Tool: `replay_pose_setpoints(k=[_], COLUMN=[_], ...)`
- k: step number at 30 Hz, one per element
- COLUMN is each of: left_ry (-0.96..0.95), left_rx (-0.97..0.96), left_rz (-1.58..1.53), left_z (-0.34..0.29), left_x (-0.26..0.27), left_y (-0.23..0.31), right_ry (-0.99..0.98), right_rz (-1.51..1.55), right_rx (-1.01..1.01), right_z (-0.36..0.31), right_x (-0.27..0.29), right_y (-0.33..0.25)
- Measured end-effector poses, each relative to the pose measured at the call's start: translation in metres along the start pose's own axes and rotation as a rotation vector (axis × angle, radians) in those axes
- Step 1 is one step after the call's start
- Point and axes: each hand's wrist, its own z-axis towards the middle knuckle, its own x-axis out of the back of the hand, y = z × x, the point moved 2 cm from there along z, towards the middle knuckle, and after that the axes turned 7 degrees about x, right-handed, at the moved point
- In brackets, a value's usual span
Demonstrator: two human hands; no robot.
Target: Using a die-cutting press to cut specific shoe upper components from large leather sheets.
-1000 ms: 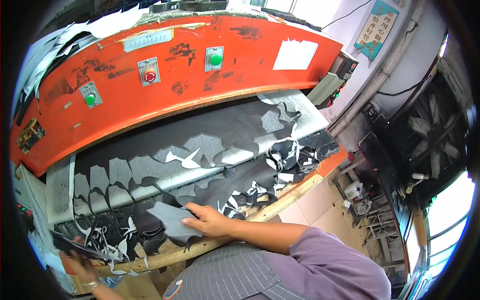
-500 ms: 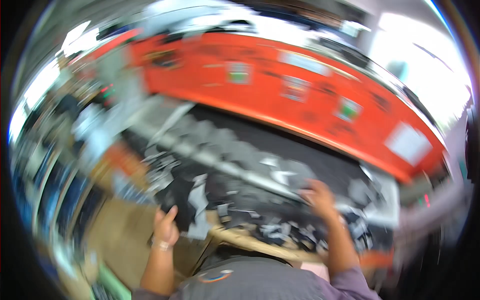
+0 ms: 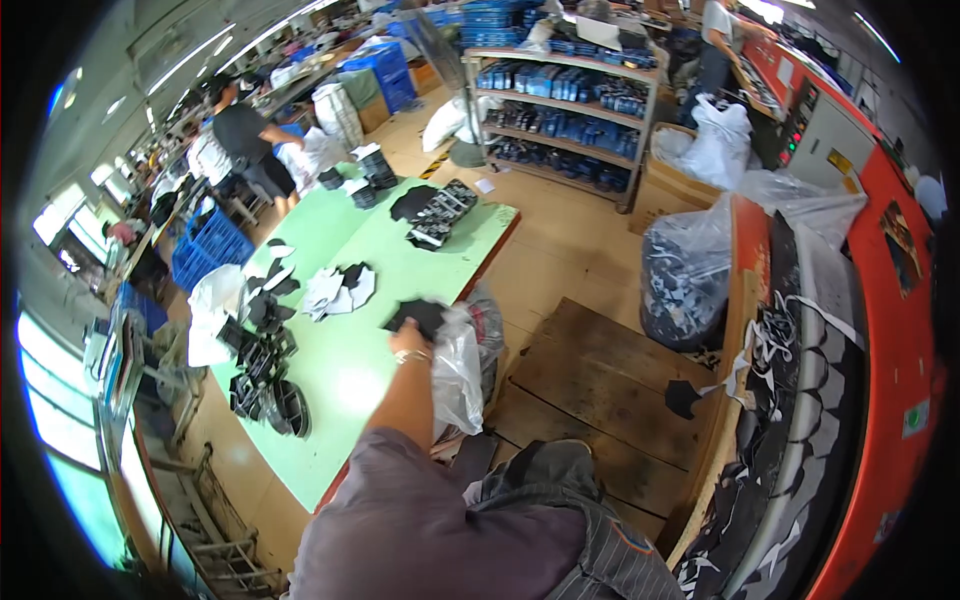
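My left hand (image 3: 408,343), with a bracelet at the wrist, reaches out over the near right edge of a pale green table (image 3: 370,400). Its fingers are closed on a dark cut piece (image 3: 418,316) that looks like fabric or sheet material; whether it is one layer or several I cannot tell. Just left of it on the tabletop lies a small pile of white and black cut pieces (image 3: 338,290). Farther back is a stack of black and patterned pieces (image 3: 440,214). A clear plastic bag (image 3: 458,375) hangs at the table edge beside my forearm. My right hand is out of sight.
Black bundles (image 3: 265,370) lie along the table's left side. A wooden platform (image 3: 600,400) is on the floor to the right, before the red machine (image 3: 885,400) and its scrap-strewn bed. A shelf rack (image 3: 560,120) and a filled plastic bag (image 3: 690,275) stand beyond.
The view has swung left from the red machine's bed to the green table. My left hand has come over the table with the dark piece; my right hand has left the view.
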Motion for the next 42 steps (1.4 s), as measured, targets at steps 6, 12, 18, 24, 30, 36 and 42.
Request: replay_pose_setpoints(k=[6, 12, 18, 24, 30, 36, 42], left_ry=[0.130, -0.434, -1.231, -2.049, -2.368, -1.804, -1.790], left_rx=[-0.053, 0.151, -0.018, -0.216, -0.877, -1.751, -1.778], left_rz=[0.140, 0.397, 0.988, 1.130, 1.208, 1.394, 1.555], left_z=[0.009, -0.063, -0.248, -0.494, -0.597, -0.578, -0.641], left_x=[-0.037, -0.180, -0.371, -0.440, -0.453, -0.569, -0.581], left_y=[0.125, -0.010, -0.217, -0.399, -0.525, -0.618, -0.663], right_ry=[0.010, 0.023, 0.156, 0.153, 0.135, 0.069, 0.100], right_rz=[-0.134, -0.203, -0.085, -0.042, -0.052, -0.021, -0.115], right_rx=[-0.228, -0.767, -1.336, -1.420, -1.503, -1.500, -1.585], right_z=[0.078, 0.066, 0.111, 0.139, 0.128, 0.165, 0.163], right_x=[-0.002, -0.012, -0.025, -0.016, -0.017, -0.028, -0.037], right_y=[-0.004, -0.082, -0.178, -0.197, -0.214, -0.201, -0.193])
